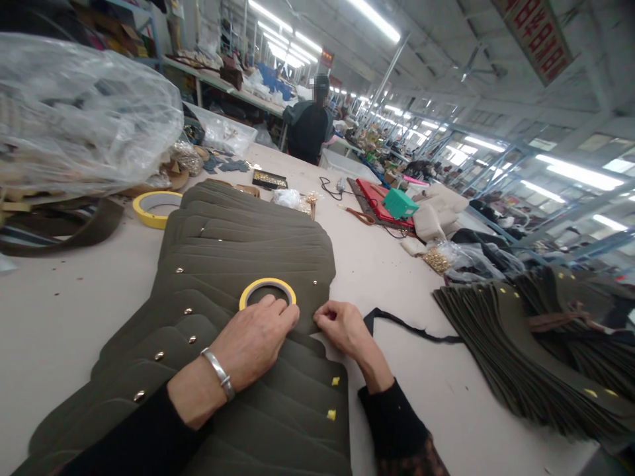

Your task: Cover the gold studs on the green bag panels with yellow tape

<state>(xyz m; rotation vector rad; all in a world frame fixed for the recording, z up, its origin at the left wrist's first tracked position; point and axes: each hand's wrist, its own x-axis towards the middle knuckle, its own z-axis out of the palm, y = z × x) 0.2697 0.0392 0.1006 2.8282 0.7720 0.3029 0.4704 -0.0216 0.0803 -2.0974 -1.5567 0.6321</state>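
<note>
In the head view, the left hand [255,340] grips a roll of yellow tape [268,282] by its near rim, above the fanned olive fabric panels [248,244]; whether the roll touches them is unclear. Just right of it, the right hand [344,327] has thumb and fingertips pinched together at the panels' edge, perhaps on a scrap of tape or the fabric itself; I cannot tell which. The panels run under and beyond the left hand, overlapped like shingles, probably so every edge stays reachable and the metal studs [159,356] do not press together. Nearer the wearer than the right hand, two yellow tape tabs [331,415] sit along the panels' right border, seemingly as markers. A black strip [411,328] trails rightward from behind the right hand toward a bundle of similar panels [496,330], belted by a brown tie [555,319], likely to keep them together. Beyond and left of the left hand, a second tape roll [149,221] rests on the table [387,277].
</note>
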